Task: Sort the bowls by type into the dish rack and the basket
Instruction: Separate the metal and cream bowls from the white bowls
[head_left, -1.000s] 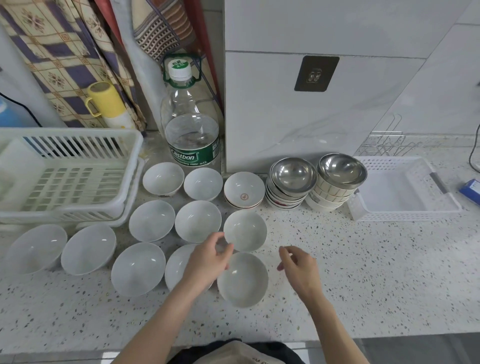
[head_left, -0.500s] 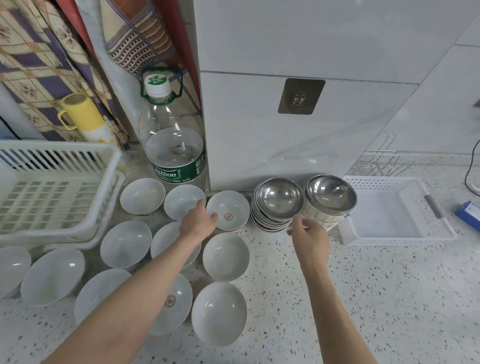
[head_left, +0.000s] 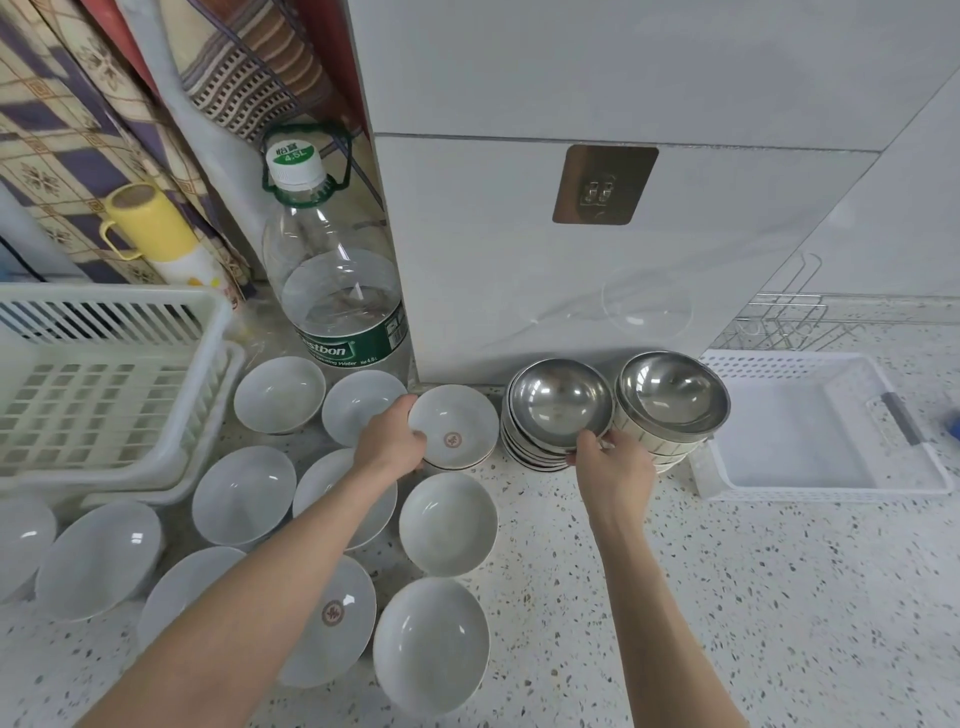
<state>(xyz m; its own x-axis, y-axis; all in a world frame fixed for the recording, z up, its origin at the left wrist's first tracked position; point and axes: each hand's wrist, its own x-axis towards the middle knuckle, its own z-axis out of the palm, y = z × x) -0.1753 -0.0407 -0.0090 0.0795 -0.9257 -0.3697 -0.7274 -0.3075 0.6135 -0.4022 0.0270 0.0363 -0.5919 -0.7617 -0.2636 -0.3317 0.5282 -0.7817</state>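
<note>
On a speckled stone counter (head_left: 675, 597), a person's left hand (head_left: 392, 447) grips the near-left rim of a shallow white bowl with a red emblem (head_left: 453, 427), fingers curled around its edge, while the right hand (head_left: 613, 467) pinches the front rim of a polished steel bowl (head_left: 560, 404) topping a nested stack. A second steel-topped stack (head_left: 672, 400) stands just beside it on the right, touching a shallow white plastic basket (head_left: 831, 488) with perforated walls. A slatted white dish rack (head_left: 104, 384) sits at the far left. Plain white ceramic bowls (head_left: 447, 522) crowd the counter between the arms and the rack, one further emblem bowl (head_left: 332, 621) lying partly under the left forearm. Behind them stand a large clear water bottle (head_left: 337, 291) with a green label and a yellow-capped flask (head_left: 156, 228), against patterned cloth and a pale marbled wall.
</note>
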